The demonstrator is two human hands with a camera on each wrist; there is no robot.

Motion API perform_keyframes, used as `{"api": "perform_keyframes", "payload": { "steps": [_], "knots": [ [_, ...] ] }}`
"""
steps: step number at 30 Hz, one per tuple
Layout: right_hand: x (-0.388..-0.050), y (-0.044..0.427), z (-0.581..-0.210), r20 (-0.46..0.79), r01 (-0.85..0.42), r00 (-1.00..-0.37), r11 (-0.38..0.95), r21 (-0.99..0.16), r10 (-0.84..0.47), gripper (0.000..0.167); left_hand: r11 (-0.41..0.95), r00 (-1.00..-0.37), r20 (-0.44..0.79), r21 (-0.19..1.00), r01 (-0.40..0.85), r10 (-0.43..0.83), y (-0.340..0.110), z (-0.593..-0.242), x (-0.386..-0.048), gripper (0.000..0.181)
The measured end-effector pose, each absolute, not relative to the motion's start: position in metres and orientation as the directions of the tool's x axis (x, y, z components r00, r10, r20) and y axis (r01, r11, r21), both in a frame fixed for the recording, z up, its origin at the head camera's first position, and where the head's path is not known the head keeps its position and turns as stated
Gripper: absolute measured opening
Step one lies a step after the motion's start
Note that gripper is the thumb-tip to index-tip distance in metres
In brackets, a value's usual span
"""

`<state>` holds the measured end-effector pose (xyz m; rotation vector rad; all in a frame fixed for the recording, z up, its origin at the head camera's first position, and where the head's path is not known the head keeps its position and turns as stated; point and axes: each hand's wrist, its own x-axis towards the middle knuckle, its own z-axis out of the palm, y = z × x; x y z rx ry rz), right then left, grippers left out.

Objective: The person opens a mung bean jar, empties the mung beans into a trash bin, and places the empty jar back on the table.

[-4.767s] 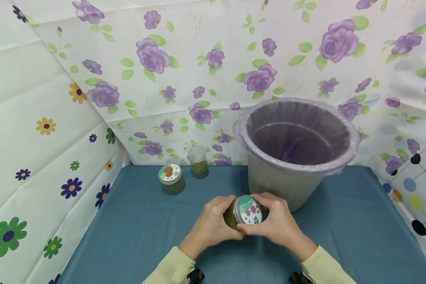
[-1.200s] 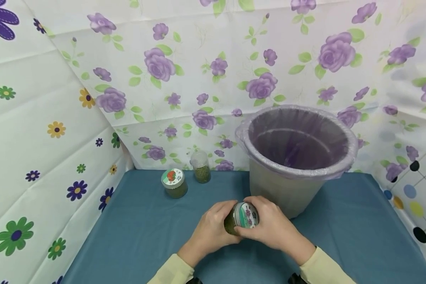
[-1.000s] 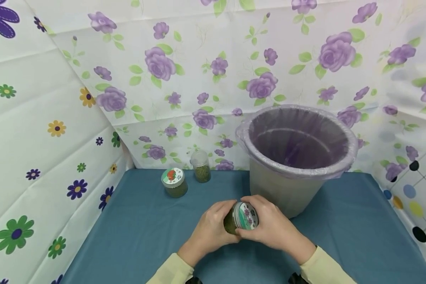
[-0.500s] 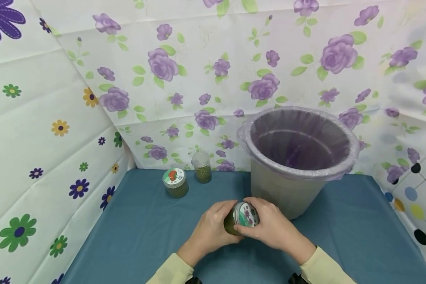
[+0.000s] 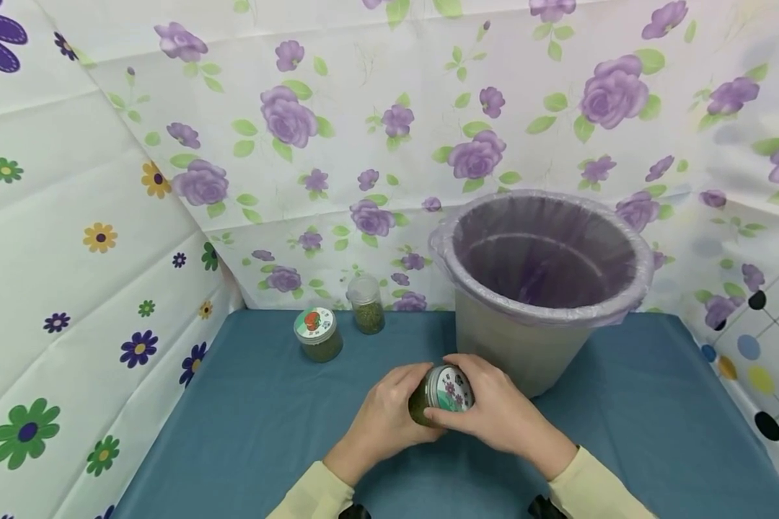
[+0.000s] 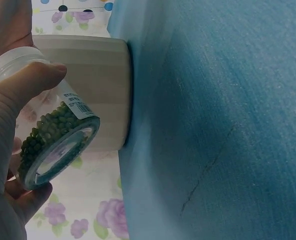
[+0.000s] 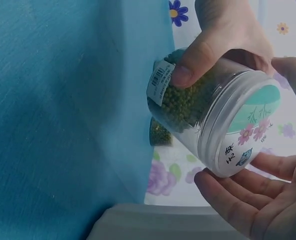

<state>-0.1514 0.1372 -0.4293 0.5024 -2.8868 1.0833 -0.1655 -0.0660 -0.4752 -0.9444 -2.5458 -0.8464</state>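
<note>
Head view: two forearms in pale yellow fabric sleeves angle up from bottom edge, converging lower centre. Bare left hand and bare right hand face each other, palms inward, both gripping, fingers curled. Right thumb points left, toward left hand. Black bands at both wrists, cut by bottom edge. Left wrist view: left thumb extends across upper left, fingertips below. Right wrist view: right fingers spread, lower right.

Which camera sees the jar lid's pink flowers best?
The right wrist view: the pink flowers look big. The head view shows them smaller; the left wrist view shows the jar from its bottom end, flowers hidden.
</note>
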Motion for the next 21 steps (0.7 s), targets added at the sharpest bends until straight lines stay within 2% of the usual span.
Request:
{"api": "perform_keyframes", "payload": {
  "steps": [11, 18, 21],
  "knots": [
    [-0.1521, 0.1376, -0.4281, 0.127, -0.349, -0.927, 0.684, -0.64, -0.354, 0.069, 0.623, -0.736, 0.455, 0.4, 0.672, 0.502, -0.0692, -0.4753, -0.1643, 0.081],
    [-0.1523, 0.1373, -0.4309, 0.168, -0.426, -0.895, 0.677, -0.599, -0.414, 0.08, 0.625, -0.756, 0.409, 0.427, 0.654, 0.511, -0.0731, -0.4751, -0.1634, 0.083],
    [-0.1514, 0.1358, -0.431, 0.162, -0.396, -0.911, 0.702, -0.592, -0.378, 0.085, 0.619, -0.75, 0.421, 0.426, 0.659, 0.51, -0.0735, -0.4747, -0.164, 0.082]
  ]
}}
